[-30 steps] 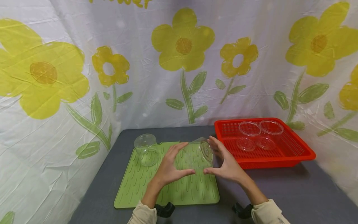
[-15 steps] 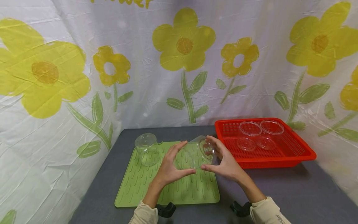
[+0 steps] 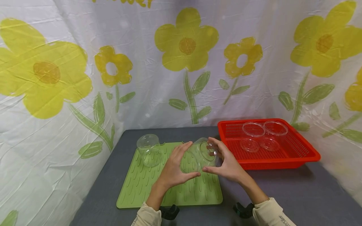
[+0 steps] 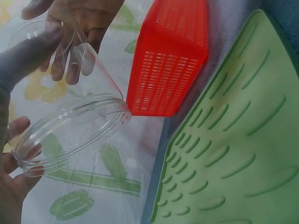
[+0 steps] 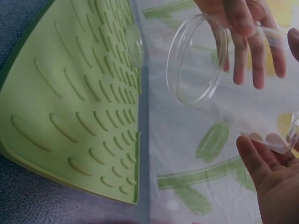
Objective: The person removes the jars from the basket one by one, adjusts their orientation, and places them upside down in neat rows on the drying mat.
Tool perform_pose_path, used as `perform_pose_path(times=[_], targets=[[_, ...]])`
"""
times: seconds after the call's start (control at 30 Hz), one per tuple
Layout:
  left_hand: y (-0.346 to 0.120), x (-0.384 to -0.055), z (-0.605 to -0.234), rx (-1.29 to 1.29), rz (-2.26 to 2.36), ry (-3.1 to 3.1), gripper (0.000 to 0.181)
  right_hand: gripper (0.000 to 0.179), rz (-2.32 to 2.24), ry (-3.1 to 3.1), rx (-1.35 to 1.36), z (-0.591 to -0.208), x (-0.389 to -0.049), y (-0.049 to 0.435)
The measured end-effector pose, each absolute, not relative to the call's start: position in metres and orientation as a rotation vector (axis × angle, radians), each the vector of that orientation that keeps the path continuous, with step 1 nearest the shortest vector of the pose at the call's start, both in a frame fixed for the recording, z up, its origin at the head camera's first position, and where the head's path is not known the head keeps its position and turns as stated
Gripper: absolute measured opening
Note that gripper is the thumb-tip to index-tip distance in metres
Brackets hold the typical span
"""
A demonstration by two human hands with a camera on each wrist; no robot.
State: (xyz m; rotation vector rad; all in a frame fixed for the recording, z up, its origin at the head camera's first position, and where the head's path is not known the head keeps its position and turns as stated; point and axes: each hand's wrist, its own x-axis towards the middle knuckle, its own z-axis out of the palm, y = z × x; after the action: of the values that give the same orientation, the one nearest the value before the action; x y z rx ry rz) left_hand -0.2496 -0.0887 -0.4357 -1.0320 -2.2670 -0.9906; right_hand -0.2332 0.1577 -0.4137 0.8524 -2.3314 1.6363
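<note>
Between both hands, above the green mat [image 3: 169, 194], a clear plastic jar [image 3: 198, 157] lies on its side in the air. Its open mouth points left and its ringed base faces right. My left hand [image 3: 173, 168] holds it near the mouth, fingers over the top and thumb below. At the base end, my right hand [image 3: 229, 163] grips it with fingers behind and thumb in front. The left wrist view shows the jar's threaded rim [image 4: 79, 116] close up. A second clear jar [image 3: 150, 153] stands on the mat's back left corner.
A red plastic basket [image 3: 306, 153] with slotted walls sits at the back right of the dark grey table [image 3: 268, 194]. Two clear jars [image 3: 253, 129] stand inside it. Behind the table hangs a white cloth [image 3: 147, 106] with yellow flowers.
The held jar has turned slightly, so its base shows more towards the camera. My left hand has shifted a little right, and my right hand slightly left.
</note>
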Motion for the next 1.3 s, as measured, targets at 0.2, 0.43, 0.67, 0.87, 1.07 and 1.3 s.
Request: perform_pose_path(times=[0.2,0.43,0.67,0.87,1.07,1.3], targets=[[-0.088,-0.249,-0.437,-1.006,-1.0,-2.275,0.104,0.1,1.61,-2.341,0.848,-0.414,-0.235,0.155],[-0.087,-0.249,-0.442,-0.975,-1.051,-2.267,0.101,0.107,1.622,-2.325,0.877,-0.416,-0.237,0.154],[-0.087,-0.247,-0.451,-0.903,-1.119,-2.247,0.104,0.113,1.591,-2.357,0.815,-0.423,-0.238,0.15],[-0.084,-0.246,-0.454,-0.904,-1.293,-2.175,0.102,0.104,1.64,-2.286,0.813,-0.424,-0.24,0.144],[-0.083,-0.244,-0.455,-0.909,-1.39,-2.163,0.101,0.099,1.7,-2.245,0.789,-0.424,-0.241,0.141],[-0.085,-0.245,-0.453,-0.881,-1.403,-2.168,0.102,0.094,1.753,-2.209,0.801,-0.423,-0.244,0.137]])
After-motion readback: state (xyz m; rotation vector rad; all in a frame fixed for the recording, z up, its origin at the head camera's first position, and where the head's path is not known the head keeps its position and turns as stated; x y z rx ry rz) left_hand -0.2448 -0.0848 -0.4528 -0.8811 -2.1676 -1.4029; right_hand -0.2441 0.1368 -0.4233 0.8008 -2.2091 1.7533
